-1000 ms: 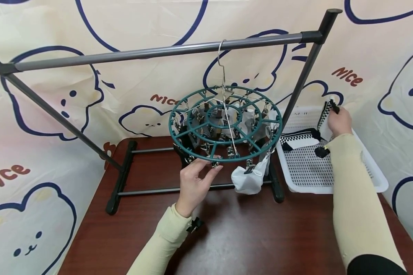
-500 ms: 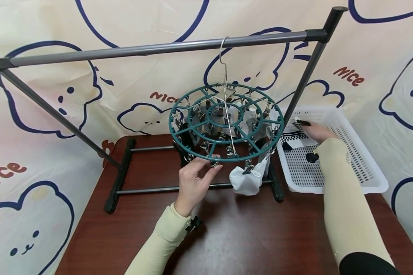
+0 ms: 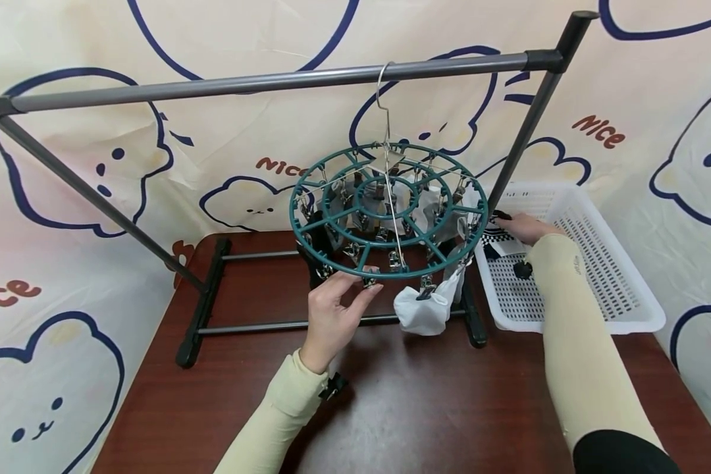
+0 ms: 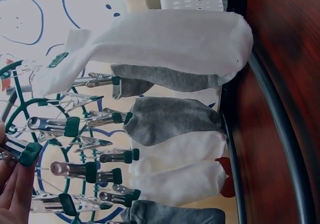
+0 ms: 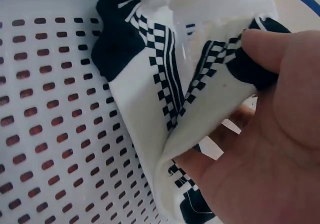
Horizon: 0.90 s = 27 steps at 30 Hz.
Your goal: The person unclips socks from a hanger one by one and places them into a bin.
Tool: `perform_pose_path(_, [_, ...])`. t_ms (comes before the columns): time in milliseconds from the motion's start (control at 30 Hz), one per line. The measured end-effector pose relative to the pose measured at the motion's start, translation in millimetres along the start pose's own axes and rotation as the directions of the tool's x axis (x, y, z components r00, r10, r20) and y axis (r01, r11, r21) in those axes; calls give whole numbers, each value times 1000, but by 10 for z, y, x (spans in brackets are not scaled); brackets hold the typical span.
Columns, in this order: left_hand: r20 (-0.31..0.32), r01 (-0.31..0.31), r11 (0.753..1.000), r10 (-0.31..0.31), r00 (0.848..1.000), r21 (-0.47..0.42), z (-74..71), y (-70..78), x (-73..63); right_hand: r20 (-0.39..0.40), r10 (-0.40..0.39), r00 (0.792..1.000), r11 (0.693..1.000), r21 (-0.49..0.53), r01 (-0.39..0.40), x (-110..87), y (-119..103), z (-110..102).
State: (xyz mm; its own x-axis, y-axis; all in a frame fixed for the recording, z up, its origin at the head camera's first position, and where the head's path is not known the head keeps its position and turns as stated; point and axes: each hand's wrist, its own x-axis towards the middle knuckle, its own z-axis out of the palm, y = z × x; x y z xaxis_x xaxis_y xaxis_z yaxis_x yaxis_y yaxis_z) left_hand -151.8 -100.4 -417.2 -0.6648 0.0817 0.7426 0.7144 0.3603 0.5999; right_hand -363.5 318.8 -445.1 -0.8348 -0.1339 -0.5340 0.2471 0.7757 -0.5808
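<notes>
Shiny red-brown worktop [image 3: 426, 401], cartoon backdrop [image 3: 231, 138] behind, rack [image 3: 272, 82] near the back edge with a round hanger [image 3: 411, 274] on it. Basket [image 3: 634, 326] sits toward the right back corner. Left hand [image 3: 334, 319] pinches a clip [image 4: 29, 154] at the hanger's front rim; right hand [image 3: 528, 229], by the basket's left edge, grips a checkered sock [image 5: 215, 108], dark end between thumb and fingers.

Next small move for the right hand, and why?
Probably lift the checkered sock from the white basket toward the left hand: the right hand grips that sock, and the left hand pinches a clip with no sock visible in it.
</notes>
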Motion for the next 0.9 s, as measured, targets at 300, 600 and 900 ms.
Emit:
perform_pose_path(300, [-6,-5,1000,5,1000,5,9,-8,-4,90,-143,986,990,12,142,-3,-83,81])
perform_pose_path(600, [-7,11,1000,-11,1000,4,-6,0,-21,148,-189,971,982,16,189,82,-43,100])
perform_pose_path(900, [-18,19,1000,-19,1000,10,-23,2,-23,167,-141,976,990,9,141,102,-42,82])
